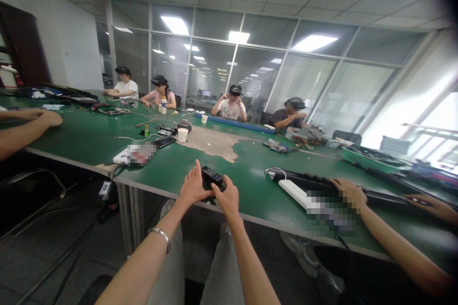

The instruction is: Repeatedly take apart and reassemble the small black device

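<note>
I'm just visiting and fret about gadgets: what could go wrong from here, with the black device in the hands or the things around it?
1. The left hand and right hand hold the black device near the edge of the green table; a slip might drop it.
2. The paper cup stands beside a dark flat object; a knock could spill any liquid, though its contents cannot be seen.

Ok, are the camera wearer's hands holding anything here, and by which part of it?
A small black boxy device, held by its sides: left hand on its left, right hand on its right. Contact underneath is hidden.
</note>
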Available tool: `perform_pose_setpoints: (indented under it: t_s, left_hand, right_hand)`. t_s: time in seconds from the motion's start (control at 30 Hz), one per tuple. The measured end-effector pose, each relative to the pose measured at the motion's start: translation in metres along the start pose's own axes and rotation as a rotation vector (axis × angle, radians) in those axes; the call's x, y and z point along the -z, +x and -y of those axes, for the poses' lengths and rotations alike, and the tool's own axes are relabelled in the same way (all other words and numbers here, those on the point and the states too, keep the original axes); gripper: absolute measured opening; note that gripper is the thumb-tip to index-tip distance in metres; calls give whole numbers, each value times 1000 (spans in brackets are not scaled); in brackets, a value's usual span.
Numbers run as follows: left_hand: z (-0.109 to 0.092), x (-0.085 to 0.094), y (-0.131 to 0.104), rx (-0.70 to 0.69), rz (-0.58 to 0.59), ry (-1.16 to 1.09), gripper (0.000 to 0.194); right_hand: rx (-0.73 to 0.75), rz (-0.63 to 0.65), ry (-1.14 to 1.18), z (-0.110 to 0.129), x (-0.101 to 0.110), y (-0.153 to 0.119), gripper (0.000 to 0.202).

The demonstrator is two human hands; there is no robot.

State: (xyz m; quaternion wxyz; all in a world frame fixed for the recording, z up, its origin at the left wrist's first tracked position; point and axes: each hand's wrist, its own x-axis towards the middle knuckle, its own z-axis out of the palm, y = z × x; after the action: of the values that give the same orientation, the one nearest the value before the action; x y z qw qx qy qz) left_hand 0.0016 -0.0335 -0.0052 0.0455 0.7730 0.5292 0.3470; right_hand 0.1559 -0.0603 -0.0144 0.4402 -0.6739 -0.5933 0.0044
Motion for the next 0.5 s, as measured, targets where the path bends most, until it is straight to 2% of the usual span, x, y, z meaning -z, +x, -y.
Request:
perform_pose_setpoints:
  t_s: [0.33,0.5]
  left_hand:
    - [-3,3,0,31,34,9,140]
    - [-3,2,1,44,42,5,143]
  right_hand:
    - [59,-55,112,2,1,12,46]
    - [-3,-81,276,11,12,26,46]
